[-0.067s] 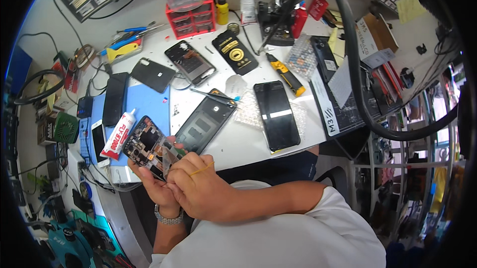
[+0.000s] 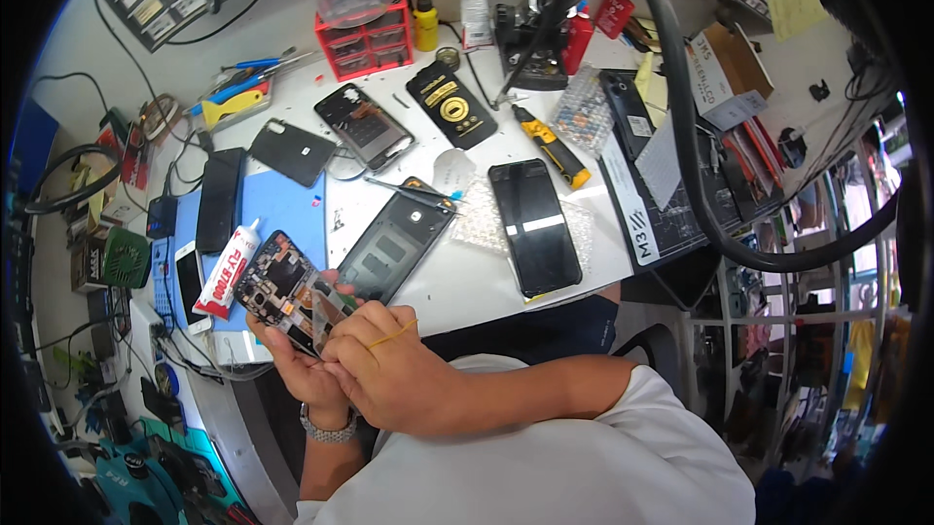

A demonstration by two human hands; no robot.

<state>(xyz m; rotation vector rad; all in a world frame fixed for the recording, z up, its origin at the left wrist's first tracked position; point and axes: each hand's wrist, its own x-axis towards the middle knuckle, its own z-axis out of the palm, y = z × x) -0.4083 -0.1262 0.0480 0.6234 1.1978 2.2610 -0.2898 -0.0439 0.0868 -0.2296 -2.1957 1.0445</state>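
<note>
An opened phone [image 2: 282, 277] with its circuit board and inner parts bare lies tilted in my left hand [image 2: 311, 379], whose fingers wrap its sides. A metal-band watch [image 2: 328, 428] circles that wrist. Over the phone's near end, my right hand [image 2: 389, 364] is closed, its fingertips pinched together; whatever is between them is hidden. A thin yellow band [image 2: 392, 333] crosses the right hand. Just beyond the phone rests a dark phone back cover [image 2: 397, 241], with a slim tweezers-like tool [image 2: 409, 188] across its far end. A red and white glue tube [image 2: 226, 272] stands close to the phone's left.
A black phone [image 2: 535, 228] rests on bubble wrap at right, near a yellow and black tool [image 2: 552, 147]. Farther back are a phone frame [image 2: 364, 124], a black cover [image 2: 292, 152] and a red drawer box [image 2: 362, 43]. A thick black hose [image 2: 684, 107] arches over the right side.
The whole view has shifted slightly, the bench things sitting a little more to the left. Both hands keep nearly the same grip and place on the phone.
</note>
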